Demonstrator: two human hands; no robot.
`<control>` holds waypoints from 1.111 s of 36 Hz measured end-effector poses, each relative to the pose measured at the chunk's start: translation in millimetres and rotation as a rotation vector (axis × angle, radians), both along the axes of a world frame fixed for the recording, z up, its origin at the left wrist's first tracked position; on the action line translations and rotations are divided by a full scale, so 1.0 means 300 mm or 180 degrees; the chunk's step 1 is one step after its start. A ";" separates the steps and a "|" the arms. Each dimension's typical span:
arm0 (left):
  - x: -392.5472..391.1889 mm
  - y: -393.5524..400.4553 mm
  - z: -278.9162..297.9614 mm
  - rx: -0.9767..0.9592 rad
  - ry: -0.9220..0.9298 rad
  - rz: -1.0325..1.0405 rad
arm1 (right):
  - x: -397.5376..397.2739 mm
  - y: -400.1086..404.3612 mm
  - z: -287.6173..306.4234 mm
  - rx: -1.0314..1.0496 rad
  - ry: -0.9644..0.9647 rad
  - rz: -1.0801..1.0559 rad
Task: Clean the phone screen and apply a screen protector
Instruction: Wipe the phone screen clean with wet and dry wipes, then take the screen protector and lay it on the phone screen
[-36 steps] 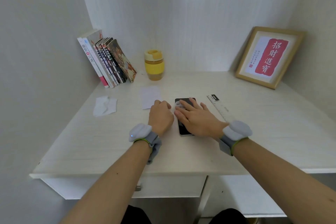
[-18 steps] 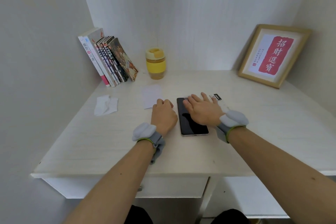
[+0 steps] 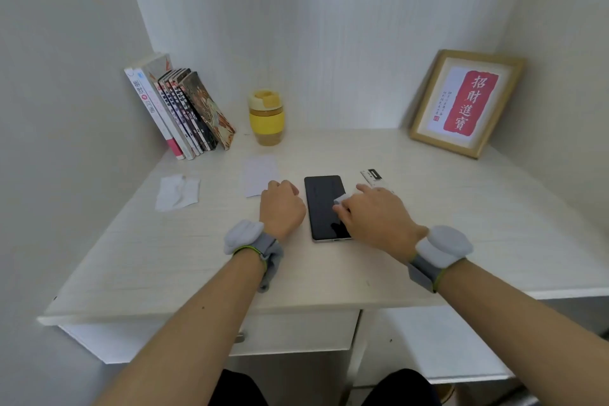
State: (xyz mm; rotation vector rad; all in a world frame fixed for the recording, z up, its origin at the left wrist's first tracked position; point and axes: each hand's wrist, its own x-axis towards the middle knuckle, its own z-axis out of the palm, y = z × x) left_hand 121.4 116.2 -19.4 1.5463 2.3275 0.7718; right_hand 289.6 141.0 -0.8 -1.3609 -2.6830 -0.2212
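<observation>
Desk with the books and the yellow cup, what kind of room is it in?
Probably a home study corner: a white desk with leaning books, a yellow cup and a framed picture.

The phone (image 3: 324,206) has a glossy black glass face with a thin metallic edge. A small white wipe (image 3: 342,199) on it looks like soft cloth or paper. The bench (image 3: 461,224) is pale, matt, wood-grained board. The cup (image 3: 266,117) wears a smooth yellow band, and the picture frame (image 3: 466,102) is light, matt wood.
</observation>
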 end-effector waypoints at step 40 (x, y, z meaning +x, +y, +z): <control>-0.313 -0.266 0.173 0.0393 -0.2620 0.0243 | -0.358 -0.082 0.142 -0.3912 0.2954 -0.0238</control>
